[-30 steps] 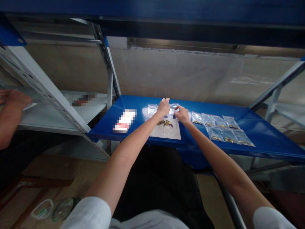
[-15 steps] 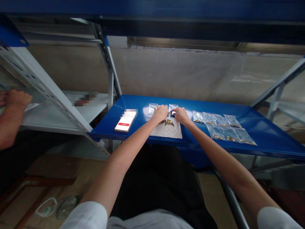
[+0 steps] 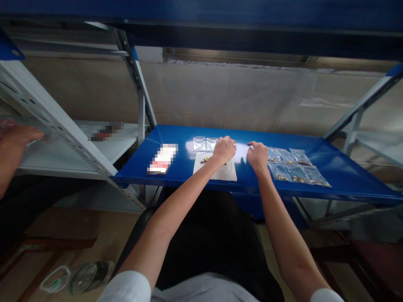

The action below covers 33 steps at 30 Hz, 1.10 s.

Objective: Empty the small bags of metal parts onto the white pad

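My left hand [image 3: 224,150] is over the upper right of a pale cloth or paper sheet [image 3: 228,174], its fingers curled; anything between them is hidden. Small brownish and yellow pieces [image 3: 206,160] lie on the sheet beside that wrist. Two small clear bags [image 3: 199,144] are side by side behind the sheet, the right one partly behind my left hand. Farther right, my right hand [image 3: 258,156] has bent fingers pointing left, and I cannot make out what they hold. It sits at the left end of several filled clear bags [image 3: 296,173], covering part of that group.
A phone [image 3: 163,158] lies on the left of the blue shelf [image 3: 189,179]. Metal uprights [image 3: 53,113] stand at the sides, and another blue shelf [image 3: 220,25] hangs overhead. Another person's hand [image 3: 22,133] is over the pale shelf at left. A clear plastic container [image 3: 88,277] is below.
My hands have moved apart. My right hand went right, from behind the sheet to the filled bags; my left hand shifted right over the sheet, uncovering the second bag. The view has turned slightly.
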Tool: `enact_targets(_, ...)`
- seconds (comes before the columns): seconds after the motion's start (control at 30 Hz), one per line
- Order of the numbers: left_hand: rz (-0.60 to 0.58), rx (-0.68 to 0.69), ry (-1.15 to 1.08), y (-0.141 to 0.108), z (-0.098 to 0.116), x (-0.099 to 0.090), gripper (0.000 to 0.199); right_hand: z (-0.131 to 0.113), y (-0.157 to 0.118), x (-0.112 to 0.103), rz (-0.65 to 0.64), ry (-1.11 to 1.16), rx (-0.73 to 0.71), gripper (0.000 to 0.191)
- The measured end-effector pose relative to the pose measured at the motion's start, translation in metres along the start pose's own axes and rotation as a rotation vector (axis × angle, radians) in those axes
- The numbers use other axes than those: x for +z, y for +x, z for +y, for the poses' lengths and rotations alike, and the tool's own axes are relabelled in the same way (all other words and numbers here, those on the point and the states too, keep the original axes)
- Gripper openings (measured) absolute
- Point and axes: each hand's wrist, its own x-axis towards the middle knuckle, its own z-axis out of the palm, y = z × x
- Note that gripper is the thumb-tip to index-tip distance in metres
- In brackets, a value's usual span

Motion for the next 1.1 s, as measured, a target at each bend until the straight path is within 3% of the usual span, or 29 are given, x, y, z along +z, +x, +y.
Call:
enact_targets(0.1, -0.102, 0.081, -0.069, 0.011, 0.028, 0.021, 0.04, 0.017, -0.022, -0.004, -0.012, -0.096, 0.115, 0.044)
enact_targets(0.23, -0.175, 0.065, -0.11, 0.021, 0.049, 0.042, 0.038, 0.017, -0.037, -0.003, -0.032, -0.112, 0.114, 0.042)
enact_targets(0.4, -0.156, -0.044, -0.123, 0.02, 0.051, 0.049, 0.042, 0.014, -0.043, -0.009, -0.085, -0.075, 0.06, 0.04)
enact_targets(0.57, -0.162, -0.114, -0.127, 0.017, 0.054, 0.046, 0.034, 0.013, -0.055, -0.018, -0.161, -0.024, 0.064, 0.026)
enact_targets(0.67, -0.164, -0.138, -0.148, 0.016, 0.056, 0.037, 0.024, 0.01, -0.056, -0.025, -0.192, 0.05, 0.122, 0.021)
enact_targets(0.73, -0.13, -0.161, -0.164, 0.011, 0.055, 0.026, 0.024, 0.004, -0.054, -0.032, -0.146, 0.142, 0.185, 0.02)
enact_targets(0.83, 0.003, -0.163, -0.227, -0.01, 0.054, 0.002, 0.026, -0.015, -0.048, -0.047, 0.039, 0.442, 0.262, 0.028)
enact_targets(0.9, 0.152, -0.121, -0.363, -0.031, 0.054, -0.016, 0.017, -0.034, -0.047, -0.059, 0.08, 0.742, 0.273, 0.039)
enact_targets(1.0, 0.296, -0.07, -0.531, -0.066, 0.055, -0.037, 0.016, -0.06, -0.054, -0.078, -0.05, 1.038, 0.226, 0.043)
enact_targets(1.1, 0.333, -0.057, -0.631, -0.094, 0.052, -0.047, 0.016, -0.074, -0.065, -0.088, -0.194, 1.142, 0.153, 0.036)
